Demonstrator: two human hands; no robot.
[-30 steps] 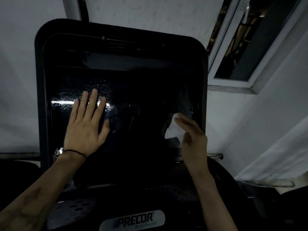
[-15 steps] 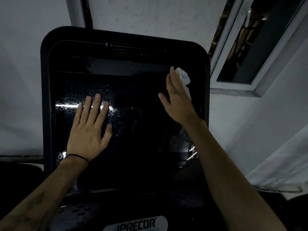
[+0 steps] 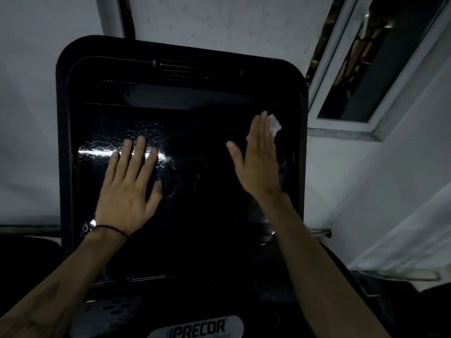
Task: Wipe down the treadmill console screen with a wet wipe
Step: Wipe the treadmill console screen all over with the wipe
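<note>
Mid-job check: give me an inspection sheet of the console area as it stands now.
Surface: treadmill console screen dark and glossy, with wet droplets and a light streak on its upper left.
Job's things: wet wipe crumpled, pressed to the screen's upper right by the fingers.
Clutter: nothing seen.
Grips: left hand flat on the screen, fingers spread, holding nothing; right hand open-palmed, pressing the wipe.
Cables: nothing seen; thin black band on the left wrist.
Surroundings: Precor logo plate below the screen, white wall behind, window frame to the right; lighting dim.
</note>
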